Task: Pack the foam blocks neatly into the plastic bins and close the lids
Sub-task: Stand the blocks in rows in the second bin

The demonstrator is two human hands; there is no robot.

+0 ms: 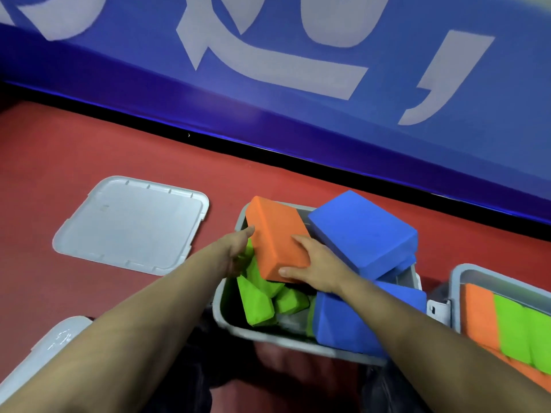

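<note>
A person's two hands held an orange foam block (275,236) over an open grey plastic bin (226,320) on a red floor (59,150). The right hand (316,268) gripped the block's near corner, thumb curled along its edge; the left hand (235,248) pressed its left side, fingers mostly hidden. Green blocks (259,296) and blue blocks (363,234) lay jumbled in the bin. A grey lid (131,225) lay flat to the left; a second bin (459,281) at right held orange and green blocks in rows.

The red floor (89,150) carries two grey bins (226,320) (456,281) and two lids (131,225) (44,350).
</note>
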